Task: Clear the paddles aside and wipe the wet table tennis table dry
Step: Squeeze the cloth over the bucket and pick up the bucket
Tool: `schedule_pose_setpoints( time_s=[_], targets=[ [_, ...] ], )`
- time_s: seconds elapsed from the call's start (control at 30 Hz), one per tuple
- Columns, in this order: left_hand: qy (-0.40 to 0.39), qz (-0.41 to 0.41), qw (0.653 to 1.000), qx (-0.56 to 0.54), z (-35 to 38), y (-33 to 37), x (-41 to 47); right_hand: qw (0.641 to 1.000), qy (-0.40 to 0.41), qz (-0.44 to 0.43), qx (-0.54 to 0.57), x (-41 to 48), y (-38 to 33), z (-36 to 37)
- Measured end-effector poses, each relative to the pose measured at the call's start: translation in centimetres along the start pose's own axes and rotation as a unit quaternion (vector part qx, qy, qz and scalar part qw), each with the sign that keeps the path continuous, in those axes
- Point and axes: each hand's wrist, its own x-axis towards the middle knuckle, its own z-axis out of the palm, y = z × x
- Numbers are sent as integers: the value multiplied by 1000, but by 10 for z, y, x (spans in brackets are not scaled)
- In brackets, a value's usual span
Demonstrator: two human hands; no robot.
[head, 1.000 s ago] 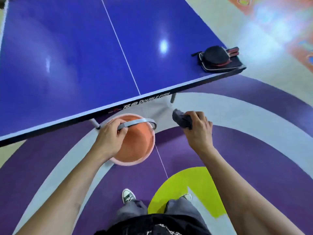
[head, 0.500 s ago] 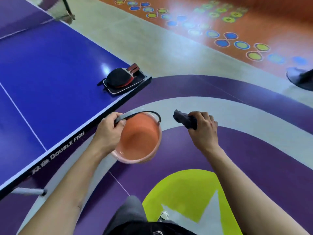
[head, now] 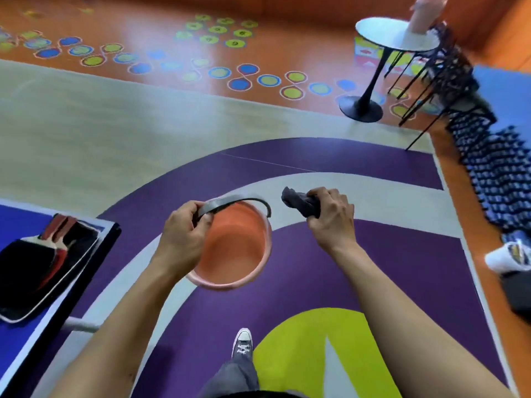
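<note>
My left hand (head: 181, 237) grips the dark handle of an orange bucket (head: 235, 248), which hangs tilted above the floor. A dark grey cloth (head: 300, 203) is bunched in my right hand (head: 330, 219), just right of the bucket. The blue table tennis table (head: 17, 216) shows only its corner at the far left. On that corner lie the paddles (head: 48, 248), black and red, resting on a black case (head: 71, 271).
A round white pedestal table (head: 393, 35) stands at the back right with black chairs (head: 448, 81) beside it. A blue patterned mat (head: 494, 173) runs along the right edge. A white roll (head: 508, 255) lies low at the right. My shoe (head: 242, 341) is on the purple floor.
My view has swung right, away from the table, which slid to the far left. Both hands keep the bucket and the cloth. The pedestal table and chairs have come into view.
</note>
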Motion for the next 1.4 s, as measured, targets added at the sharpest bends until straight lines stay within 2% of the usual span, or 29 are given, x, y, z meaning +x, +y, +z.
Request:
schedule_pose_setpoints(
  time_s=[0.17,0.43,0.7,0.87,1.13,1.4],
  targets=[
    [-62,57,996,18,43,36,108,997,46,63,-19,75,37,-14],
    [-117,87,989,-1,122,105,267,984,102,139,-37,197,120,-18],
    [-141,94,985,-24,224,204,423,977,135,162,7,365,215,-10],
    [-124,115,985,-22,278,261,511,979,129,155,-7,463,260,-26],
    [-152,160,975,-6,377,349,677,975,153,161,-18,645,339,-52],
    [-208,210,955,-2,476,424,841,971,134,199,15,821,405,-44]
  ],
)
